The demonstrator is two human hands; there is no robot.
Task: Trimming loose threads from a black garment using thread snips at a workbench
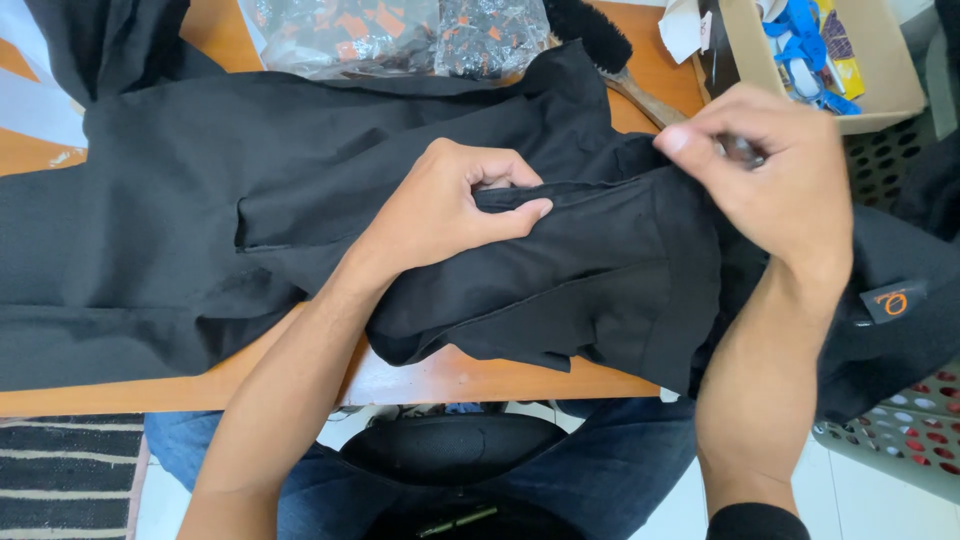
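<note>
Two hands at work on one black garment (300, 200), spread across a wooden counter (480, 380).

Left hand (455, 205): fingers curled, thumb pressed down, pinching a folded seam edge of the garment near the middle of the counter.

Right hand (775, 165): fingers closed on the cloth at the garment's right end; a small dark object (742, 150) shows at the fingertips, kind not discernible.

Garment: black, wide, lying flat over the left and centre of the counter, bunched between the hands, its lower fold hanging over the near edge.

Other items:
- Clear bag (400, 35) of small black and orange pieces, far edge of the counter, touching the garment.
- Brush (610, 50) with black bristles and wooden handle, beside the bag, partly under the right hand.
- Cardboard box (880, 60) holding blue and yellow items, far right.
- Perforated basket (900, 430) at right, below counter level, with more black cloth and a small orange-marked tag (892, 300) lying over it.
- Striped rug (65, 470) on the floor, lower left.
- Blue jeans (620, 470) of the seated person, bottom centre.
</note>
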